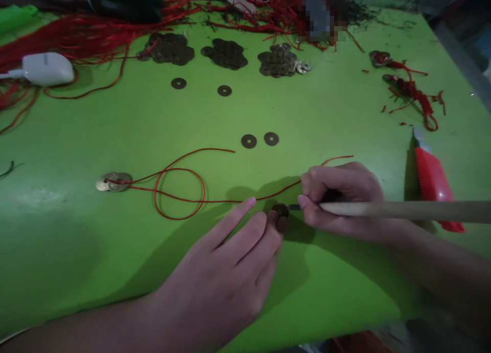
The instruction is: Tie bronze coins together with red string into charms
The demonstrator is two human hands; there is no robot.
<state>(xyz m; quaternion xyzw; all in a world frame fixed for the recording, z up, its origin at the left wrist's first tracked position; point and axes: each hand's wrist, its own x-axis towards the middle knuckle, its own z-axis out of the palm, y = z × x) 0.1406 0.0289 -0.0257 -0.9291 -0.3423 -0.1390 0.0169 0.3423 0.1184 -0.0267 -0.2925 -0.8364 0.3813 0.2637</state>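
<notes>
Green table (pixel 192 117), right edge (pixel 448 66) slanting; my left hand (pixel 238 256) pinches a dark piece (pixel 280 208), right hand (pixel 341 197) grips a pale-handled tool (pixel 383 210).

A small dark round piece (pixel 280 210), partly covered, is gripped in the left hand (pixel 238 261). Right up by it comes the dark tip of a pale rod (pixel 402 210), gripped in the right hand (pixel 345 189); I can't tell from here whether they touch. Some overlapping bronze coins (pixel 121 182) lie on the green desk (pixel 230 117), strung on a thin red cord (pixel 222 201). It crosses itself in a round loop, one end loose, the other length running past the left index fingertip to the right hand.
</notes>
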